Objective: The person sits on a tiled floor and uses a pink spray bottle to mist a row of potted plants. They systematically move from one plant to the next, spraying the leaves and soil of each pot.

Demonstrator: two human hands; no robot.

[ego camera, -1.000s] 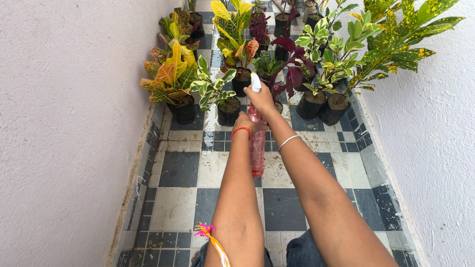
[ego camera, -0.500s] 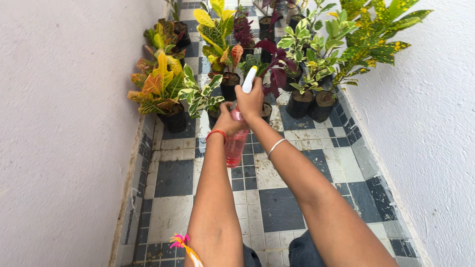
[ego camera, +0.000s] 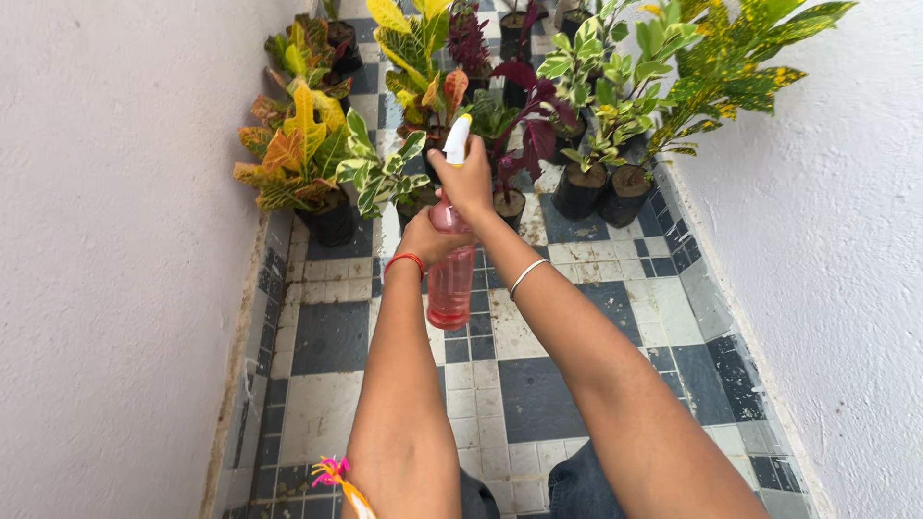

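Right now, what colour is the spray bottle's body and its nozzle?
The spray bottle has a translucent pink body and a white nozzle, seen in the head view.

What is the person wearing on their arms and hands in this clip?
Both arms are bare, with no sleeves or gloves. The left hand has a red thread band at the wrist, plus a pink-and-orange tassel tie near the elbow. The right hand has a thin silver bangle on its wrist.

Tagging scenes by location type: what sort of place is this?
Probably a narrow home balcony or terrace passage used as a small plant corner. White textured walls close both sides, the floor is checkered tile, and potted plants in black bags fill the far end. Both hands hold a pink spray bottle.
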